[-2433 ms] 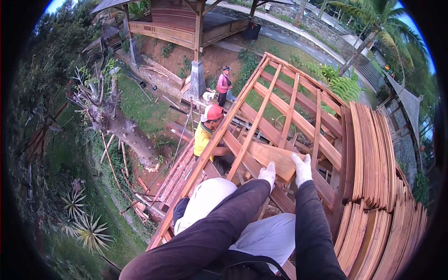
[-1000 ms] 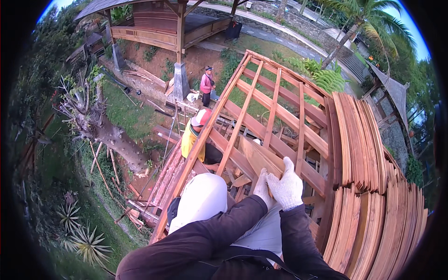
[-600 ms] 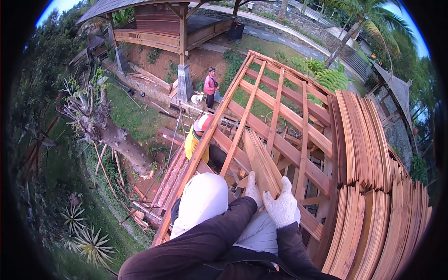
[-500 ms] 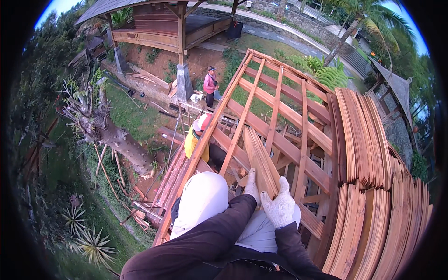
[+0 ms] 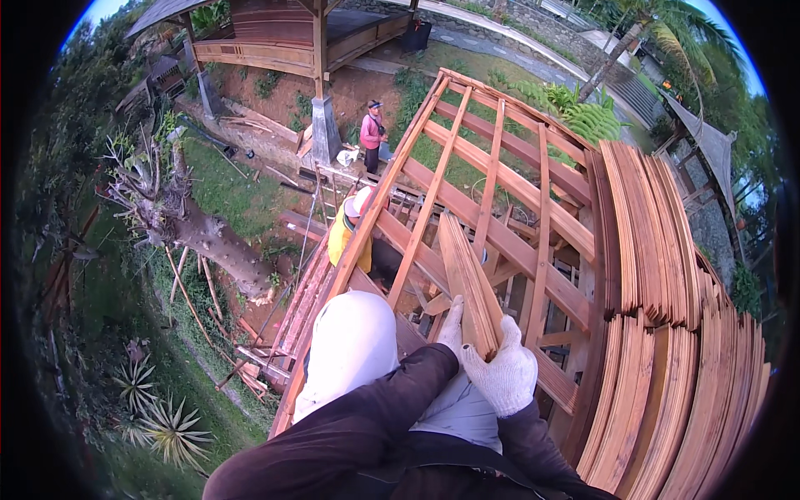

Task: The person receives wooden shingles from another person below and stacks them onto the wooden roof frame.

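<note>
Between my two gloved hands is a small bundle of flat wooden shingles [image 5: 472, 283], its pointed end tilted away from me over the roof frame. My left hand [image 5: 451, 329], in a pale knit glove, grips the bundle's left edge near its lower end. On the opposite edge my right hand [image 5: 503, 371] is closed, thumb up along the wood and fingers beneath. The undersides of the fingers are hidden. Below the bundle run the reddish battens and rafters [image 5: 525, 271] of the open roof frame.
Overlapping rows of wooden shingles [image 5: 658, 242] cover the roof at right. A co-worker in a yellow top and pale cap [image 5: 342, 237] is beyond the frame's left edge. Another person in pink [image 5: 372, 133] stands on the ground below. Gaps open between battens; a cut tree [image 5: 221, 242] leans at left.
The view has shifted slightly. The shingle bundle has turned a little more upright in my hands, which keep their hold on it. The person in yellow has moved slightly.
</note>
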### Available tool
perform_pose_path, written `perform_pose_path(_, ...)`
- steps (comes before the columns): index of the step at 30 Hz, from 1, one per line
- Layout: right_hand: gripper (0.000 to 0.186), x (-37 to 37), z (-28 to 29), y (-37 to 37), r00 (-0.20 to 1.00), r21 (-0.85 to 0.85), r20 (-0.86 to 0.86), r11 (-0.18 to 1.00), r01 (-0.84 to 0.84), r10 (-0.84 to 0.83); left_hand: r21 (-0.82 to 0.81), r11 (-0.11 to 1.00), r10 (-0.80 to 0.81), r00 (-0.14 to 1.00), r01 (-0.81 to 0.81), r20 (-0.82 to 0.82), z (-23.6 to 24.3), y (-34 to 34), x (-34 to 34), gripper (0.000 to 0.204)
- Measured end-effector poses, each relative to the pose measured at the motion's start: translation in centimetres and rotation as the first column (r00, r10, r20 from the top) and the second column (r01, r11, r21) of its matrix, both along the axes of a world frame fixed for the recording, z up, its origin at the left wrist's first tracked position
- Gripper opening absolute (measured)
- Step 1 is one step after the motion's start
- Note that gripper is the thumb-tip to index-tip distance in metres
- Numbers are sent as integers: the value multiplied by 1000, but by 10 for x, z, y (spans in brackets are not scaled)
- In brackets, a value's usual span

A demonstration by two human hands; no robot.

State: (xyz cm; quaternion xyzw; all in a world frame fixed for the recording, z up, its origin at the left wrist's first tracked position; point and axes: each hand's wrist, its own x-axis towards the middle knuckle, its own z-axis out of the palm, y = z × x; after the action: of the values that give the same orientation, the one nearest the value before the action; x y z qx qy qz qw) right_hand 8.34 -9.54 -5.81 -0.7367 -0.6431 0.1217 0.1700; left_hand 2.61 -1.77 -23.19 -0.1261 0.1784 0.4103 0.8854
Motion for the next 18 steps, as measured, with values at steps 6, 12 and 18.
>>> perform_pose_path(6, 68, 36, 8, 17, 981, -43, -45, 980, -193, 191, 63, 998, -25, 1000, 25, 1, -13, -1, -6, 65)
perform_pose_path(12, 86, 24, 4, 128, 979, -88, -147, 984, -155, 141, 33, 997, 69, 997, -70, 37, -65, 6, 7, 57)
perform_pose_path(18, 116, 28, -93, 147, 978, -544, -138, 813, -207, 157, 103, 981, 163, 986, -166, 34, -61, 1, 8, 60)
